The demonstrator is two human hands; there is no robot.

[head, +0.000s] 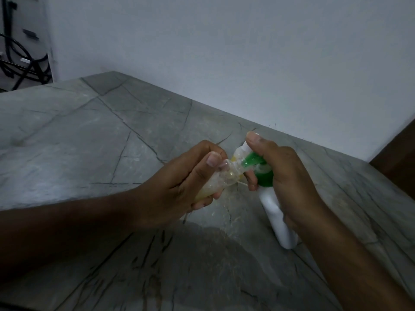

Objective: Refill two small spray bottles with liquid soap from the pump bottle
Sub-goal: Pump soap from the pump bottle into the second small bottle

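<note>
Left hand (186, 176) curls round a small clear spray bottle (221, 176), holding it tilted above the worktop (89, 135) with its open neck turned toward the pump's green spout (251, 160). Yellowish soap shows inside the bottle. Right hand (283, 173) grips the top of the white pump bottle (277, 216), thumb lying along the pump head and fingers wrapped under the green collar; the bottle leans, its base resting on the worktop. Spout and small bottle's mouth meet or nearly meet; which, I cannot tell. Grey veined stone runs to a pale wall (224, 52).
</note>
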